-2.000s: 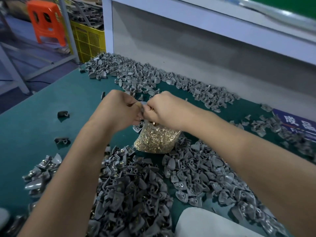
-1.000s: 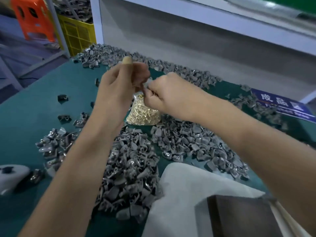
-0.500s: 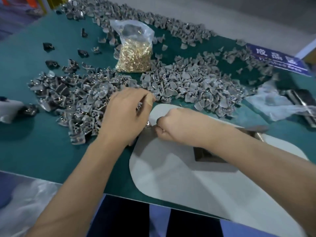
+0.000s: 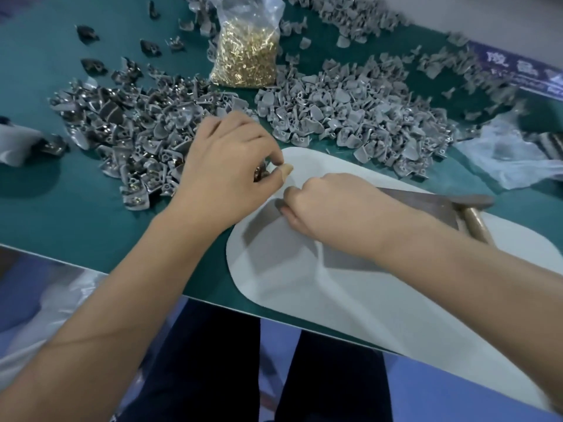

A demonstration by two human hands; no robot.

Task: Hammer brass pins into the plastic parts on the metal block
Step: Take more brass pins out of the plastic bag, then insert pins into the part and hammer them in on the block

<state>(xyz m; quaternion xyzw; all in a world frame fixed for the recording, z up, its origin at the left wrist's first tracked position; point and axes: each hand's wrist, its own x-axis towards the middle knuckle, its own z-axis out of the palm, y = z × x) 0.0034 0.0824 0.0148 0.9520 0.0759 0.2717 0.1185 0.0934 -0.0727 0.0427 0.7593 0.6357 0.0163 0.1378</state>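
A clear bag of brass pins (image 4: 243,53) stands at the back of the green table (image 4: 61,205). Grey plastic parts lie in heaps on the left (image 4: 137,126) and at the middle right (image 4: 350,117). My left hand (image 4: 225,169) hovers at the left heap's edge, its thumb and fingers pinching a few small brassy pieces (image 4: 259,174). My right hand (image 4: 329,208) is curled and pinches up a fold of the white pad (image 4: 350,300). The dark metal block (image 4: 426,205) sits on the pad, mostly hidden behind my right forearm. A hammer (image 4: 476,220) lies beside it.
Crumpled clear plastic (image 4: 511,159) lies at the right, and a blue label (image 4: 518,68) behind it. A few dark loose parts (image 4: 93,65) are scattered at the back left. A white object (image 4: 15,144) is at the left edge. The table's front edge runs just below my forearms.
Both hands let go of the pin bag, which now stands alone at the back, and came down to the white pad's near-left corner. The view tilted down, showing block and hammer.
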